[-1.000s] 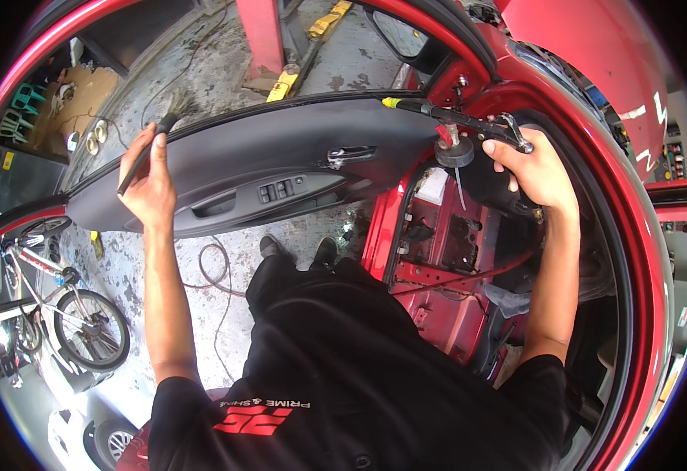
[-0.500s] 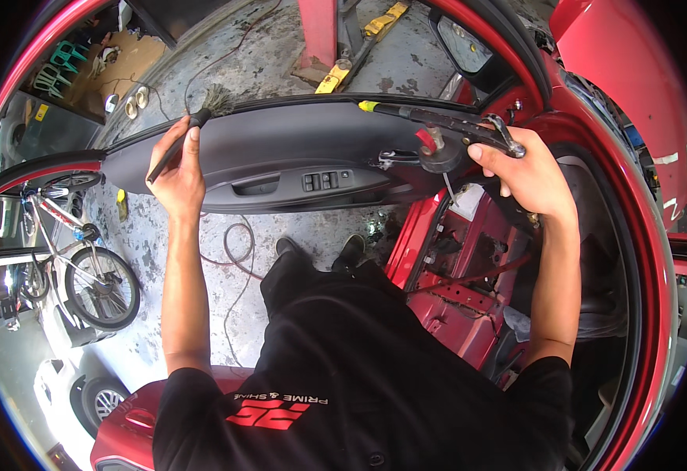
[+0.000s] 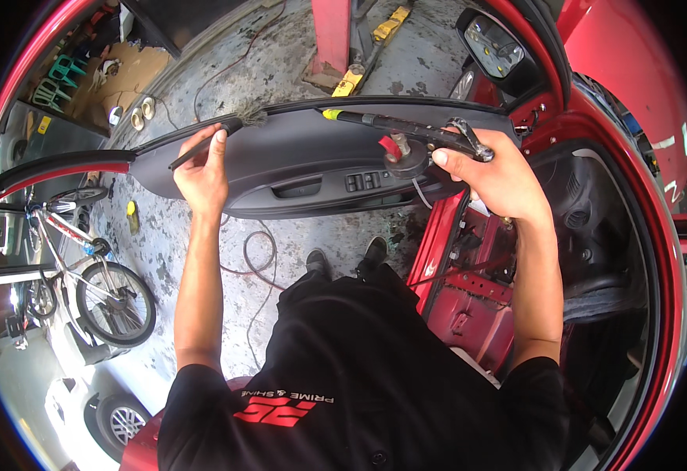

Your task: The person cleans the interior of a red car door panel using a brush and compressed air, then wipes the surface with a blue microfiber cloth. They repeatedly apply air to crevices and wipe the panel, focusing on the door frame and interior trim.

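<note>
An open car door's dark grey inner panel stretches across the upper middle. My left hand is closed around the black handle of a brush, whose frayed, pale bristles point right along the panel's upper edge. In my right hand is a black air cleaning gun with a long barrel and a yellow tip, pointing left toward the brush. A round dark cap with a red piece and a thin tube hangs under the gun. Below the tools, the panel's window switches show.
The red door sill and dark car interior are on my right. A hose coils on the worn floor. A bicycle and a white car stand left. Beyond the door rises a red lift post.
The view has shifted, so the door appears farther right. Relative to the panel, my right hand and the gun have moved left, bringing the yellow tip nearer the brush. Both grips stay the same.
</note>
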